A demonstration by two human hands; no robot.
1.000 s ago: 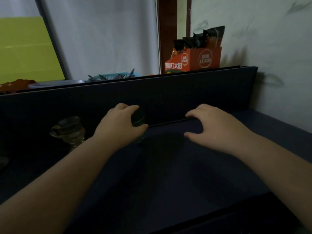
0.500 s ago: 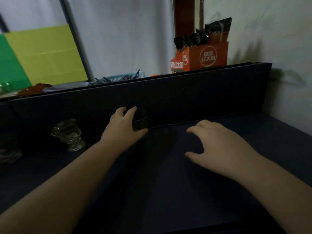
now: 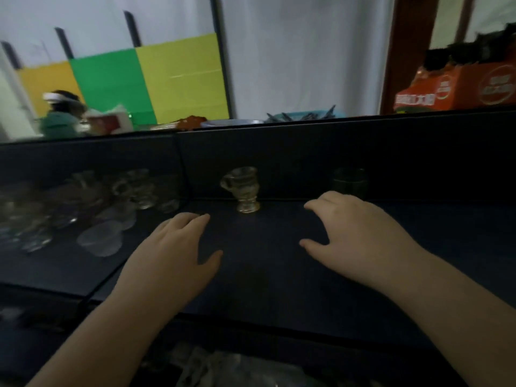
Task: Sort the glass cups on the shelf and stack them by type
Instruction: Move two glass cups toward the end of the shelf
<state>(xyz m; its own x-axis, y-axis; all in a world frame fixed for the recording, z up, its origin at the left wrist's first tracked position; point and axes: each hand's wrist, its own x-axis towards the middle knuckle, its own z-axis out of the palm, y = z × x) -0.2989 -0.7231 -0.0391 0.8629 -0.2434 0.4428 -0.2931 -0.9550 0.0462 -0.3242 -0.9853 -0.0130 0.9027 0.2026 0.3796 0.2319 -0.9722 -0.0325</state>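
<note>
A small footed glass cup with a handle (image 3: 243,191) stands upright on the dark shelf (image 3: 265,263) against the back panel. A dark glass cup (image 3: 349,181) stands to its right, just beyond my right hand (image 3: 354,233). A blurred cluster of several clear glass cups (image 3: 92,208) fills the shelf's left section. My left hand (image 3: 176,252) hovers over the shelf with relaxed fingers, holding nothing. My right hand also holds nothing, its fingers spread and slightly bent.
A dark upright panel (image 3: 307,152) backs the shelf. Behind it sit an orange carton (image 3: 458,88), a blue basket (image 3: 304,115) and a person (image 3: 60,113) at far left. More glassware shows dimly below the shelf's front edge (image 3: 229,367).
My left hand has let go of the dark cup, which now stands by the back panel, and moved left. The view has swung left, revealing the cluster of cups.
</note>
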